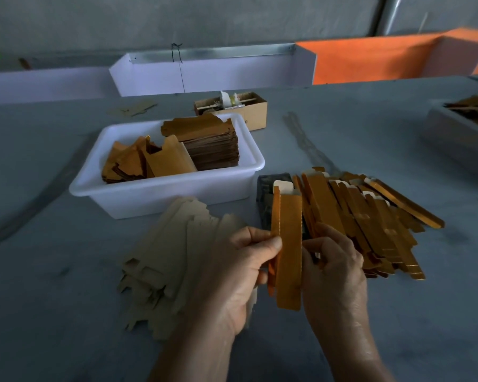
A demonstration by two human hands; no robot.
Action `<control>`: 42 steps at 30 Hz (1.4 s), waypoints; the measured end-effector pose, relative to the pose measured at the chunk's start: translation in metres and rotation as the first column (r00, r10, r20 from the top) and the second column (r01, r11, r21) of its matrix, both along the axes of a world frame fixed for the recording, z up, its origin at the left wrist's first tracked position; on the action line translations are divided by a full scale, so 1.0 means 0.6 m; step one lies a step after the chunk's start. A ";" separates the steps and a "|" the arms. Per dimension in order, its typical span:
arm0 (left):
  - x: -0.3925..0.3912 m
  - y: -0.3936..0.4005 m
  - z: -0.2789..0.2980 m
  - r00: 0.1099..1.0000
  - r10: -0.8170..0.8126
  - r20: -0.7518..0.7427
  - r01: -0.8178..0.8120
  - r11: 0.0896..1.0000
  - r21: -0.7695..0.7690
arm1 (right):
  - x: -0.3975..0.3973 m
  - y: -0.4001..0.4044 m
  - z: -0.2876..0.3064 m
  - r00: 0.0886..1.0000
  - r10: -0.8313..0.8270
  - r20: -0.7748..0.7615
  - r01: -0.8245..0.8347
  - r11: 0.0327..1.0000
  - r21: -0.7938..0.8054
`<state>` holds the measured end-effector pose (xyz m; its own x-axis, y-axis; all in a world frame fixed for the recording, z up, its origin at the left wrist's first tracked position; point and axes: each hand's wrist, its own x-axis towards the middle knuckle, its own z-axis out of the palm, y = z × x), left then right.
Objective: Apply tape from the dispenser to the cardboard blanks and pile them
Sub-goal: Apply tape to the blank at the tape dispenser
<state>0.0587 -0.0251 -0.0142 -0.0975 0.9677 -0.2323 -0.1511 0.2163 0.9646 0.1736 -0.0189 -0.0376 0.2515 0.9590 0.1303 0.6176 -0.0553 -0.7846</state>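
Head camera looks down at two hands near the front edge of the gray bench (pixel 66 312). The left hand (pixel 232 274) pinches a long, thin, shiny gold cardboard blank (pixel 289 249) with its thumb on the front. The right hand (pixel 334 266) grips the other long side of the same blank with bent fingers. The blank is folded flat and stands almost upright between the two hands. Under the left hand lies a fan of pale flat blanks (pixel 171 260), plain side up. Just behind the right hand sits a messy pile of folded gold blanks (pixel 370 216), spread toward the right. A dark tape dispenser (pixel 268 199) sits beside that pile. Farther back is a white tub (pixel 160 188) with more gold blanks inside. Behind it sits a small brown box (pixel 255 113).
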 end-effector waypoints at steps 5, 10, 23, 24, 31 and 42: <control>0.003 0.002 0.006 0.999 0.022 -0.025 -0.023 1.000 -0.016 | -0.006 0.002 0.010 0.987 0.002 0.163 -0.025 0.990 0.140; 0.002 0.005 0.015 0.998 0.033 -0.051 -0.035 0.999 -0.040 | -0.006 0.008 0.022 0.944 0.010 0.328 -0.054 0.991 0.126; 0.006 -0.002 0.027 0.987 0.006 -0.160 -0.015 0.999 -0.051 | 0.053 -0.012 0.041 0.976 0.103 0.190 -0.134 0.979 0.157; 0.006 -0.003 0.026 0.984 0.004 -0.177 -0.013 0.999 -0.046 | 0.064 -0.014 0.044 0.987 0.158 0.026 -0.160 0.978 0.135; 0.010 -0.026 0.024 0.995 -0.021 -0.094 0.016 0.998 -0.052 | 0.074 -0.032 0.075 0.801 0.454 -0.390 -0.466 0.882 0.069; 0.014 -0.041 0.025 0.999 -0.040 -0.023 0.039 0.998 -0.042 | 0.055 -0.034 0.069 0.874 0.475 -0.102 -0.471 0.880 0.063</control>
<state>0.0672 -0.0497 0.0008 -0.0653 0.9604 -0.2710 -0.1191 0.2621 0.9577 0.2068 -0.0391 0.0037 -0.2157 0.9625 0.1645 0.4719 0.2503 -0.8454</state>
